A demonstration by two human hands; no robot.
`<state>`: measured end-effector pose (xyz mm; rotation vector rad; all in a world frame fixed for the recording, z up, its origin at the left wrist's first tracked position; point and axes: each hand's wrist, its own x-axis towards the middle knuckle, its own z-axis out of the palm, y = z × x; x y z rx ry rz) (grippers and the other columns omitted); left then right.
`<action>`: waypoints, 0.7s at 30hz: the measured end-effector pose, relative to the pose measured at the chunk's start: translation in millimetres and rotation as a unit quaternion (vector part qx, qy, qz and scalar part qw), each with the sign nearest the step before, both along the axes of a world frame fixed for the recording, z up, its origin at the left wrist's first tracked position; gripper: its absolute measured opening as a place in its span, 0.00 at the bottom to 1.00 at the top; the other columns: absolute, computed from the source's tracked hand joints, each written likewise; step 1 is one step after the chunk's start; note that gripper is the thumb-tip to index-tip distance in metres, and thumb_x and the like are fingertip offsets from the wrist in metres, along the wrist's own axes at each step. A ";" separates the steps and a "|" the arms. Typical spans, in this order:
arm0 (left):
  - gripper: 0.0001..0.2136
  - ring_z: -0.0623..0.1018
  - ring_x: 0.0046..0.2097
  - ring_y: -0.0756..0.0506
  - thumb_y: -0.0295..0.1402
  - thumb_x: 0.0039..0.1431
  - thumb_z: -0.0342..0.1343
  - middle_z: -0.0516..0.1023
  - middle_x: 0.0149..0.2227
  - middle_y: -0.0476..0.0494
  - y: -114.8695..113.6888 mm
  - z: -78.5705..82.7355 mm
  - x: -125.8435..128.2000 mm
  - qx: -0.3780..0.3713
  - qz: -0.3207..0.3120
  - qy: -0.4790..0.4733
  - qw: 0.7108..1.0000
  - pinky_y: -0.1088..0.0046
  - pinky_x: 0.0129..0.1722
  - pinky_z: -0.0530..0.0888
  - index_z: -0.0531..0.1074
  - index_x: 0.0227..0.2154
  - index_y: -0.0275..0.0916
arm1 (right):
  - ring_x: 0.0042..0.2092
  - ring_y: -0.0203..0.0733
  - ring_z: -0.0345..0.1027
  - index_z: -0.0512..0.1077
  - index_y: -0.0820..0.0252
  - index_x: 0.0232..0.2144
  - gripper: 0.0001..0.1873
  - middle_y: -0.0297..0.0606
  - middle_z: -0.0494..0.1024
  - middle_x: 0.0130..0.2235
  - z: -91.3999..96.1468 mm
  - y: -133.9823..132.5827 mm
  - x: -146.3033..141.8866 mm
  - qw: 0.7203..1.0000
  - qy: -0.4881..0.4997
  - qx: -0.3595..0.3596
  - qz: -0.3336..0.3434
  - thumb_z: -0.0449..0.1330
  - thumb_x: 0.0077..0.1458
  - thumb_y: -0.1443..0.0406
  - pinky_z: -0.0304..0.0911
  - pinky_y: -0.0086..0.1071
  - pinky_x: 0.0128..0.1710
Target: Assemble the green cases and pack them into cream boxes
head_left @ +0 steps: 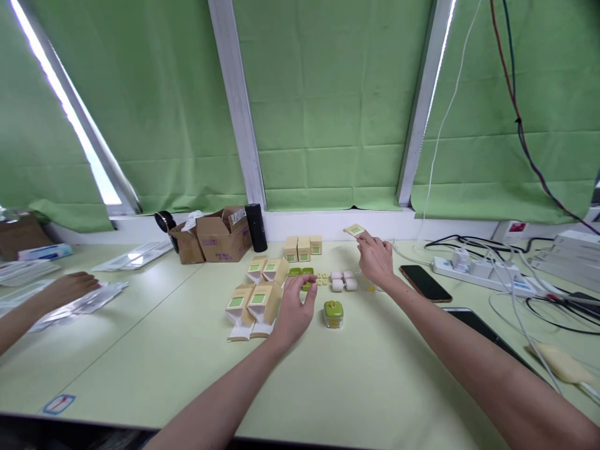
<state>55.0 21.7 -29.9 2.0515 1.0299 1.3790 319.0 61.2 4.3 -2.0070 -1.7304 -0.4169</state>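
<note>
My right hand is raised over the table's far side, fingers pinched on a small beige flat piece with a green square. My left hand hovers by the green lids, thumb and fingers apart; part of one lid shows between them. Left of that hand lie several beige cartons with green squares, their flaps folded out. Small yellow pieces and several pale pink-white blocks sit between my hands. Closer to me stands a clear square jar with a green lid.
Three beige boxes stand at the back near a black cylinder and an open cardboard box. On the right are a phone, a tablet and a power strip with cables. Another person's hand rests over plastic bags at left.
</note>
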 end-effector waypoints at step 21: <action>0.25 0.79 0.48 0.42 0.53 0.58 0.67 0.81 0.50 0.37 7.8 18.4 -1.1 -0.221 -0.207 -0.274 0.913 0.67 0.47 0.74 0.76 0.48 0.38 | 0.55 0.54 0.69 0.71 0.53 0.50 0.15 0.46 0.76 0.53 -33.6 -123.5 -85.9 0.904 0.069 0.282 0.314 0.55 0.65 0.73 0.63 0.49 0.53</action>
